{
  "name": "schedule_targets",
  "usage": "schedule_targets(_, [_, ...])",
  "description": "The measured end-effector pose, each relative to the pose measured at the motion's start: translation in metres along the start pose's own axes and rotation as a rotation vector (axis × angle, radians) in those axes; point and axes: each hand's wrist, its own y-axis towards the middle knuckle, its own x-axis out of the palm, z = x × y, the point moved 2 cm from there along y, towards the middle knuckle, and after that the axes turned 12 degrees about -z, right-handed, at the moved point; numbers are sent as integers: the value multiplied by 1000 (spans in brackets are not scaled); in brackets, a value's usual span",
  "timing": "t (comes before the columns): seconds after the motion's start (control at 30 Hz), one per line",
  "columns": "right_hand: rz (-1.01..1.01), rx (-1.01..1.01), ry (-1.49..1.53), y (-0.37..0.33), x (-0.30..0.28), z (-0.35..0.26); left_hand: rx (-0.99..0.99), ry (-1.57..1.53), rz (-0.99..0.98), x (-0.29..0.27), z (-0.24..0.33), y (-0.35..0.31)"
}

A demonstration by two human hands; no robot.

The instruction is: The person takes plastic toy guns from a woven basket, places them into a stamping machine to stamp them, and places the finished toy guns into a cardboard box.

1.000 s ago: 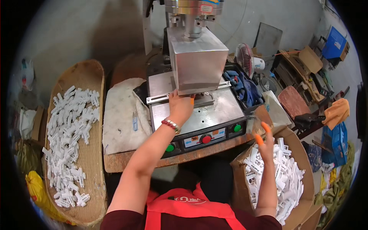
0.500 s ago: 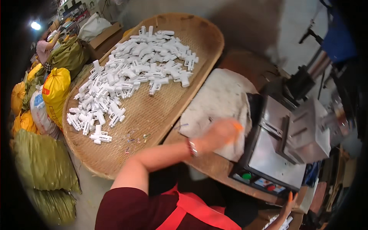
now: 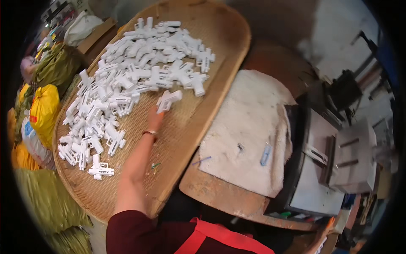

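Observation:
A white toy pistol [image 3: 170, 100] is at the front of the heap in the wicker tray [image 3: 173, 131]. My left hand [image 3: 156, 120], with orange on its fingertips, is closed on its grip end, and the toy is tilted. Behind and left of it is a heap of white toy pistols [image 3: 131, 72] with dark markings. At the lower right my right hand [image 3: 322, 237] shows only in part, by the front edge of the machine [image 3: 317, 180]. Its orange-tipped fingers are stretched out. Part of a white piece [image 3: 320, 247] shows beside it.
A pale cloth [image 3: 241, 122] covers the wooden table [image 3: 224, 186] between tray and machine, with a small blue piece [image 3: 265, 155] on it. Full yellow sacks [image 3: 44, 106] and green sacks [image 3: 46, 199] line the left side. Another person [image 3: 27, 67] is far left.
My left hand has moved left from above the cloth to the tray and taken hold of a toy pistol, which has turned. The blue piece on the cloth is uncovered. The view has shifted.

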Motion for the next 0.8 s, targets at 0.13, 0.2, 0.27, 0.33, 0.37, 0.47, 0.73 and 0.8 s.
schedule_targets(0.13, [302,-295,-391,-13,24,-54,172,-565,-329,-30,120,-95])
schedule_targets(0.2, [368,-451,-390,-9,55,-118,438,-565,-432,-50,212,-152])
schedule_targets(0.27, [249,-615,-496,1,75,-181,644,-671,-646,-11,321,-212])
schedule_targets(0.33, [156,-705,-571,28,92,-197,817,-475,-853,47,386,-244])
schedule_targets(0.37, [169,-742,-521,41,101,-205,875,-336,-905,57,416,-265])
schedule_targets(0.47, [-157,-834,-136,61,137,-239,926,-84,-1016,112,452,-283])
schedule_targets(0.73, [95,-744,78,76,123,-222,1108,327,-485,122,413,-407])
schedule_targets(0.8, [363,-748,-111,60,94,-223,1052,314,-472,128,418,-426])
